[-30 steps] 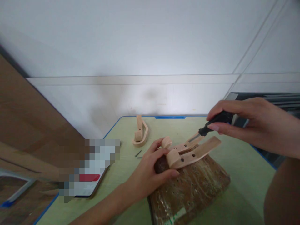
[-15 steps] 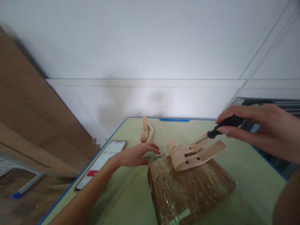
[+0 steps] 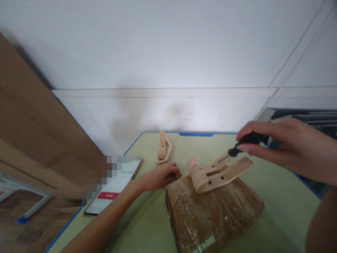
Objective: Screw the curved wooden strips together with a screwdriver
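My right hand [image 3: 284, 146] grips the black handle of a screwdriver [image 3: 250, 139]. Its metal shaft points down and left over a pale wooden hook [image 3: 192, 165]; whether the tip touches the wood I cannot tell. Beside that one lies a second curved wooden hook [image 3: 201, 182], with dark holes along its flat part. Both rest on a brown, tape-wrapped cardboard block [image 3: 210, 214] dotted with small holes. At the block's far left corner, my left hand [image 3: 165, 175] has its fingers curled together low over the table, hiding what they pinch.
More pale wooden hooks [image 3: 164, 151] lie together toward the table's back edge. A phone [image 3: 118, 186] showing a timer lies on the left under my left forearm. The green table [image 3: 137, 225] has a blue edge, with a white wall behind it.
My left fingers, spread beside small dark thin pieces before, have curled in over them. The screwdriver has shifted slightly left with my right hand.
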### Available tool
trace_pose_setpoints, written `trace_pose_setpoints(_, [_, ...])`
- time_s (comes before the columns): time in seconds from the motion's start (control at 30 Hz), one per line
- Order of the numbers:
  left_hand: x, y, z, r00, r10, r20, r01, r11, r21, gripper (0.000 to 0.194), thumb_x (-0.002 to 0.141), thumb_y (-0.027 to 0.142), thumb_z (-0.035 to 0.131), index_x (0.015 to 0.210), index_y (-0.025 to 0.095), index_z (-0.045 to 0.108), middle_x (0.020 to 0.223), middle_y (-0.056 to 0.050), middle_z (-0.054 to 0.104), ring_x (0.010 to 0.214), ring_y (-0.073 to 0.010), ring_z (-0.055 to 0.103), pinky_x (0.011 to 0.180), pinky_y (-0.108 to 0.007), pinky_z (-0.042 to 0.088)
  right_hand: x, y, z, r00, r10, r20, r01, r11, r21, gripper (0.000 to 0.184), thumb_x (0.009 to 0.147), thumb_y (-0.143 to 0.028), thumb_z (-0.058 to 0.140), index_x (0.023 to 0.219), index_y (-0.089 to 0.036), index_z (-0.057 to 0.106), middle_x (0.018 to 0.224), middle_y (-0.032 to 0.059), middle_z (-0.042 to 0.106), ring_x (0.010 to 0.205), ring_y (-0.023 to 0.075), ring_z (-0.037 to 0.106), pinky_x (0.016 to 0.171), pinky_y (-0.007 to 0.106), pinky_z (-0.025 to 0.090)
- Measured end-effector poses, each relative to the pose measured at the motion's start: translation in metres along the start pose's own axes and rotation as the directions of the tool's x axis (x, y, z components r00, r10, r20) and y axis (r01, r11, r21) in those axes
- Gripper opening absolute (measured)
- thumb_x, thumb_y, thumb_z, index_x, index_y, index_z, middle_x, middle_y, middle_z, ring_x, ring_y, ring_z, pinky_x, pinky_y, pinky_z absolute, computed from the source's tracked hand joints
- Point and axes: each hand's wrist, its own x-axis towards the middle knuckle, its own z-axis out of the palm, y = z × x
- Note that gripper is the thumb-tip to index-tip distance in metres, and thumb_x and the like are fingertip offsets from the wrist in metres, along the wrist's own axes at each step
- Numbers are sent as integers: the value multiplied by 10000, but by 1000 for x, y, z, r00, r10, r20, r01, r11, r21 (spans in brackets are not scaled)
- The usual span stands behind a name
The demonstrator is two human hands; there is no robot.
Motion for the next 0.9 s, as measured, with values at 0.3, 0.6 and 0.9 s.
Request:
trace_pose_setpoints(0.3, [-2, -12, -2, 993, -76, -94, 82, 994, 67, 101, 751, 140, 480, 827, 159, 543, 736, 6, 528, 678, -125, 473, 591, -214, 351, -1, 1, -1, 1000, 3, 10, -3, 1000, 1, 200, 801, -397, 484, 898, -243, 565, 677, -29, 613, 501, 75, 523, 469, 192, 382])
trace_pose_setpoints(0.6, [3, -9, -4, 964, -106, -244, 115, 993, 23, 150, 788, 177, 451, 785, 135, 595, 724, -20, 592, 657, -119, 525, 604, -215, 400, 1, 2, -2, 999, 31, 13, -31, 999, 12, 189, 808, -391, 477, 894, -243, 558, 661, -44, 605, 491, 59, 515, 464, 182, 380])
trace_pose_setpoints(0.9, [2, -24, -19, 879, -142, -455, 157, 988, -6, 155, 767, 220, 505, 863, 140, 596, 830, -41, 587, 741, -134, 542, 670, -239, 432, -2, 15, 3, 981, -15, -194, 34, 995, 98, 178, 775, -403, 519, 903, -289, 566, 746, -68, 614, 553, 54, 533, 498, 157, 403])
